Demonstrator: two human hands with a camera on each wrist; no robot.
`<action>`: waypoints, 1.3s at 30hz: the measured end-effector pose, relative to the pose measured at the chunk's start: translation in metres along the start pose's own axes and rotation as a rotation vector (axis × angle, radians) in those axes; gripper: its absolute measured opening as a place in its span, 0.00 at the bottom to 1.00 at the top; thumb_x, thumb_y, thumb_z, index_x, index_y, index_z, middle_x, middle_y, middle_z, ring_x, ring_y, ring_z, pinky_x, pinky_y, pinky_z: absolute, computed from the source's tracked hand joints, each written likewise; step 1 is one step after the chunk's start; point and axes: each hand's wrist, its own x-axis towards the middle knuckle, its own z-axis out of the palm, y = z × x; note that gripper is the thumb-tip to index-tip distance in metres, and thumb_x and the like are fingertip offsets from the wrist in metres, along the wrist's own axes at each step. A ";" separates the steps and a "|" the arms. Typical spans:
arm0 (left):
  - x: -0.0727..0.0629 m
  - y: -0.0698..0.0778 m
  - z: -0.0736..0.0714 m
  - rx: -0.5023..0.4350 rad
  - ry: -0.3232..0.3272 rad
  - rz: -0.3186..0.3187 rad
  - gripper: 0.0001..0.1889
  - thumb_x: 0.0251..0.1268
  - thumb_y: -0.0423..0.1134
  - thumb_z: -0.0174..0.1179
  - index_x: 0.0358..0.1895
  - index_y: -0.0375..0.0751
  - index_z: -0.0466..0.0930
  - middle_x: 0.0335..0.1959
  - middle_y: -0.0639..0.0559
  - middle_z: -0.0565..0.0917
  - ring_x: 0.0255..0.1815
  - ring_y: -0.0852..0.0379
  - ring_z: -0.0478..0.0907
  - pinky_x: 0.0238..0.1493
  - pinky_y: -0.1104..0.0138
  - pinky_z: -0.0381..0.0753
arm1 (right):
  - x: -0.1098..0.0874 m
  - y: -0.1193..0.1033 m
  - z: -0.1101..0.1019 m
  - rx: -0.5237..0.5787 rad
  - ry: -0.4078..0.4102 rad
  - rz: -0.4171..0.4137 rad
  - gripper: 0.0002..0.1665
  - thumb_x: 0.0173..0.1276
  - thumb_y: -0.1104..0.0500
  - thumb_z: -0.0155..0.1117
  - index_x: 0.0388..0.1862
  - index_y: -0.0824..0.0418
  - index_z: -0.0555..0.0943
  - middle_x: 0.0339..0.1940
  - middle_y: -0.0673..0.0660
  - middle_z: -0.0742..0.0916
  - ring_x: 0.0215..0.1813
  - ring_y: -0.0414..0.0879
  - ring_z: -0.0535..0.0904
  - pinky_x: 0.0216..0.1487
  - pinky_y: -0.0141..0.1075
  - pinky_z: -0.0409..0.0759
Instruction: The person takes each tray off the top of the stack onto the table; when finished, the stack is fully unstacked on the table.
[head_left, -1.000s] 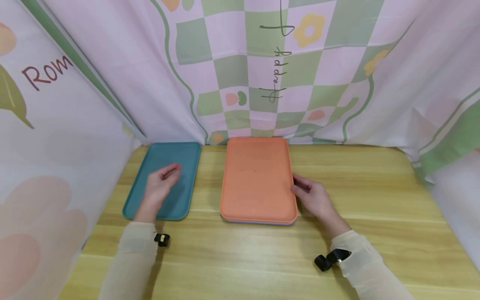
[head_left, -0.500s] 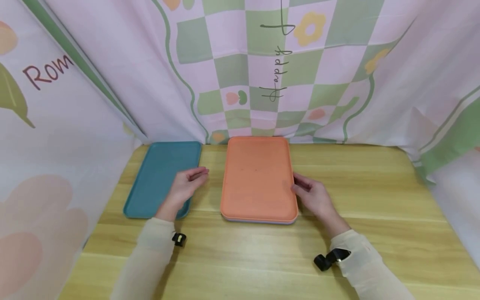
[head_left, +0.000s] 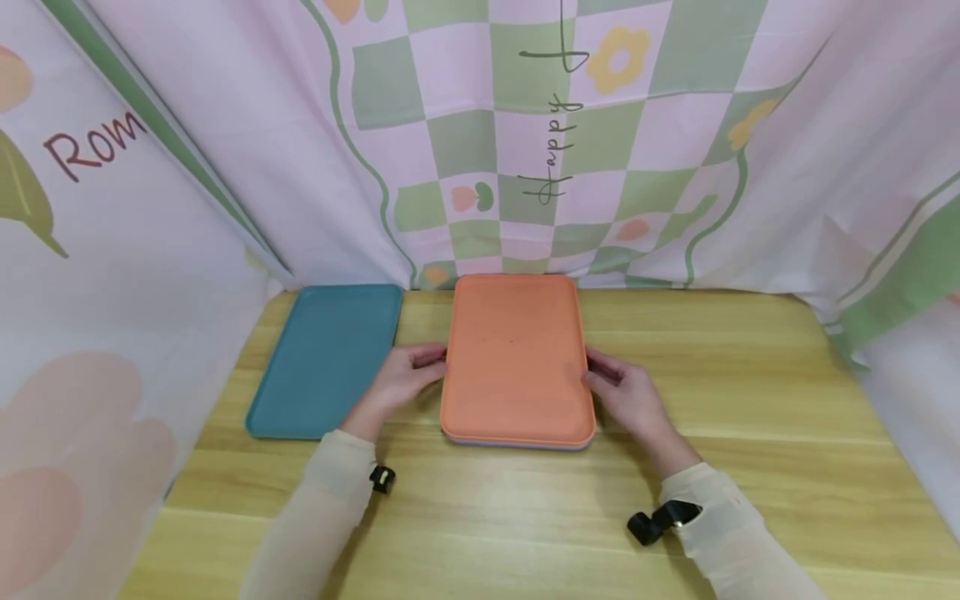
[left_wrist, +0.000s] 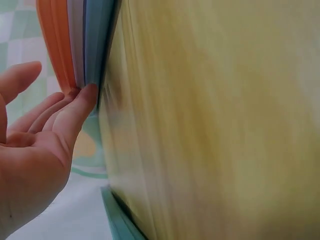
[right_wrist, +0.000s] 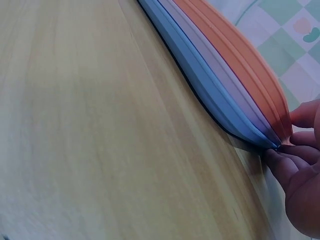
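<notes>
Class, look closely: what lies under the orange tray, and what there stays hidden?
Beneath the orange tray, both wrist views show the edges of a lilac tray and, below that, a blue tray. Their upper faces are covered, as is the table directly beneath them.

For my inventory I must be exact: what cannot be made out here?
Head: faces of the lavender layer and blue layer, under the orange tray.
Left wrist: rest of the stack, cut by the top edge.
Right wrist: part of the right hand, beyond the right edge.

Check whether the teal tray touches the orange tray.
Apart. The head view shows a strip of wooden table between the teal tray and the orange tray.
</notes>
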 end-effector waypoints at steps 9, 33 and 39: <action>0.004 0.001 0.008 -0.078 -0.030 -0.024 0.28 0.76 0.25 0.62 0.76 0.21 0.71 0.73 0.25 0.77 0.76 0.33 0.76 0.74 0.52 0.81 | 0.000 -0.001 -0.001 0.031 0.010 0.022 0.31 0.81 0.61 0.65 0.78 0.69 0.74 0.72 0.71 0.82 0.73 0.62 0.80 0.53 0.15 0.79; -0.009 -0.009 -0.016 -0.030 0.040 -0.062 0.27 0.77 0.24 0.60 0.77 0.25 0.71 0.73 0.27 0.78 0.75 0.35 0.77 0.72 0.53 0.84 | 0.008 -0.014 0.032 0.056 -0.001 -0.015 0.28 0.78 0.65 0.67 0.74 0.72 0.77 0.68 0.72 0.85 0.71 0.63 0.82 0.55 0.19 0.82; -0.013 -0.014 -0.028 0.001 0.060 -0.056 0.27 0.77 0.26 0.60 0.76 0.24 0.72 0.73 0.27 0.78 0.75 0.34 0.77 0.72 0.53 0.83 | 0.012 -0.018 0.044 0.047 -0.008 -0.026 0.28 0.78 0.66 0.67 0.74 0.73 0.78 0.68 0.73 0.85 0.71 0.65 0.83 0.59 0.29 0.87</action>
